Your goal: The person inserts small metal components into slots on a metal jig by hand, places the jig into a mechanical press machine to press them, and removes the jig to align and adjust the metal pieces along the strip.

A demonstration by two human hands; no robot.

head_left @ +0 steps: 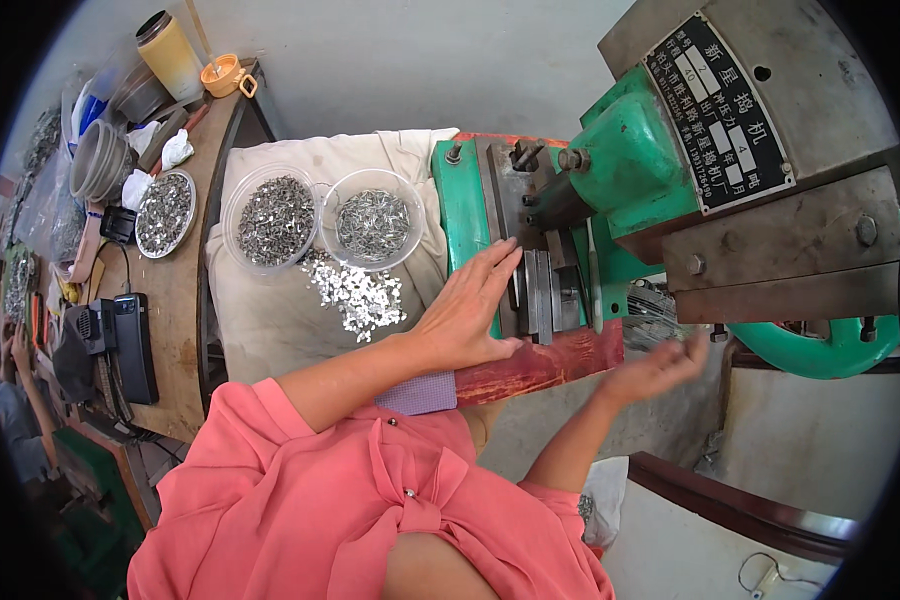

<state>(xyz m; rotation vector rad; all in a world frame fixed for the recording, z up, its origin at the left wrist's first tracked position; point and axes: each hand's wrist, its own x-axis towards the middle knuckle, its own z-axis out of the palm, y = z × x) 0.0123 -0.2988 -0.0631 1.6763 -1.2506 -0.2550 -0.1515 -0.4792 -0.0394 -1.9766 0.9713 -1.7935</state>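
My left hand [467,308] lies with fingers stretched out beside the steel die block [540,295] on the press bed; its fingertips reach the block's left edge, and nothing shows in its grip. My right hand [658,372] is raised palm up to the right of the red board [540,370], fingers loosely bent and apart, holding nothing visible. It is just below a dark metal bar with bolts [785,255] on the green press [635,150]. A thin light-coloured rod [593,275] stands along the right of the die block.
Left of the press, a cloth [260,330] carries a tub of dark metal parts [275,222], a tub of shiny pins [372,225] and loose silvery pieces [360,297]. A wooden table [180,340] holds a plate of parts [166,213] and a yellow flask [168,55]. Another person's hands [18,350] show far left.
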